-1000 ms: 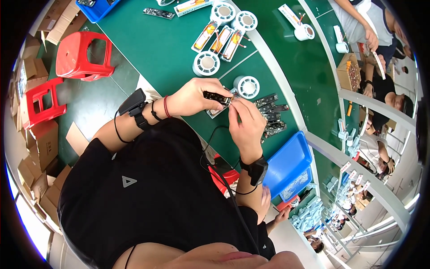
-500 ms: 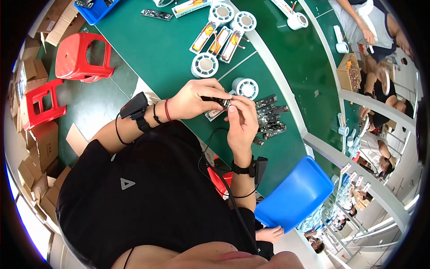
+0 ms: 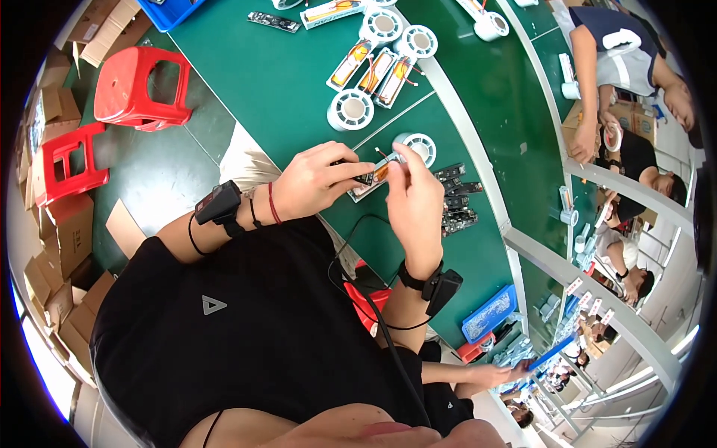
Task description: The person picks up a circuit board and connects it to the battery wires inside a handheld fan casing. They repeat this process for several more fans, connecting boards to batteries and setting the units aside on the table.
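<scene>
My left hand is closed around a dark circuit board, its fingers covering much of it. Close by on the right, my right hand has its thumb and fingers bent together at the open handle of a pale fan-like housing. What sits between those fingertips is hidden. An orange battery pack shows in that handle, between my two hands, with a thin red wire near it. Beside my right hand, several black circuit boards lie in a loose pile on the green table.
Several similar housings with round heads and battery-filled handles lie farther up the green table. Another board rests near a blue bin. Red stools stand at left; a grey rail crosses the table. Co-workers are at right.
My right hand has left the circuit board and moved to the housing's handle. The board stays in my left hand, slightly lower. The large blue bin at lower right has been carried away from the table.
</scene>
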The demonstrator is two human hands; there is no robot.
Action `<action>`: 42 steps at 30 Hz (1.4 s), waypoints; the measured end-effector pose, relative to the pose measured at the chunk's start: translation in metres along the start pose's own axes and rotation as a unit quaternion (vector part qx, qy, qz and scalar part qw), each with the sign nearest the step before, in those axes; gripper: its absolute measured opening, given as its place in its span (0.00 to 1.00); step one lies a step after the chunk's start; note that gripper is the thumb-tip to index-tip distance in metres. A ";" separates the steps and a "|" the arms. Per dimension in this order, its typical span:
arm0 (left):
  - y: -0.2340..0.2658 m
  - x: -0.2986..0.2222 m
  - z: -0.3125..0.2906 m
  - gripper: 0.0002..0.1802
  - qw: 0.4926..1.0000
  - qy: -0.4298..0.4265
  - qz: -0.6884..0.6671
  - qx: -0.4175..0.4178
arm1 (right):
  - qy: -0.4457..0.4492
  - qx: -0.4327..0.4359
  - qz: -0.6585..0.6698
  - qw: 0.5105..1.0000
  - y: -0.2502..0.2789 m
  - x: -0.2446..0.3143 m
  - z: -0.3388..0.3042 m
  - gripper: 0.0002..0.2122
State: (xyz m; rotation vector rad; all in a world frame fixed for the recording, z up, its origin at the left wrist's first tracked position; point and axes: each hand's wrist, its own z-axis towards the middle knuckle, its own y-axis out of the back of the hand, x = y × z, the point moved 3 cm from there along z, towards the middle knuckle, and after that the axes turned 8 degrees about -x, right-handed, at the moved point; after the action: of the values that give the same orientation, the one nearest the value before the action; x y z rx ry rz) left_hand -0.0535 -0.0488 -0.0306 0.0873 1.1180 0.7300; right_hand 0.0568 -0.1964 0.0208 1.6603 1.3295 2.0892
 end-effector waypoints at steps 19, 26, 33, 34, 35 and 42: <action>0.002 0.006 0.001 0.22 0.951 0.190 -0.218 0.107 | 0.104 -0.054 0.004 0.993 -0.009 -0.017 -0.024 0.08; 0.002 0.011 0.001 0.23 0.944 0.211 -0.230 0.107 | 0.203 -0.101 -0.143 0.963 -0.014 -0.005 -0.026 0.07; -0.001 0.012 0.005 0.23 0.944 0.191 -0.243 0.112 | 0.217 -0.092 -0.188 0.953 -0.012 0.000 -0.025 0.07; -0.002 0.011 0.006 0.23 0.944 0.189 -0.247 0.111 | 0.215 -0.093 -0.191 0.953 -0.011 0.000 -0.025 0.07; -0.003 0.011 0.006 0.23 0.944 0.189 -0.248 0.111 | 0.214 -0.094 -0.193 0.953 -0.011 0.001 -0.024 0.07; -0.006 0.014 0.007 0.22 0.937 0.201 -0.265 0.109 | 0.228 -0.090 -0.206 0.947 -0.011 0.001 -0.022 0.07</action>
State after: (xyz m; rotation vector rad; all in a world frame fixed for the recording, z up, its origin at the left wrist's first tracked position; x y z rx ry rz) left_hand -0.0412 -0.0432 -0.0411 -0.1817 1.5301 0.1338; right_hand 0.0339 -0.2009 0.0141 0.7611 1.3964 2.3092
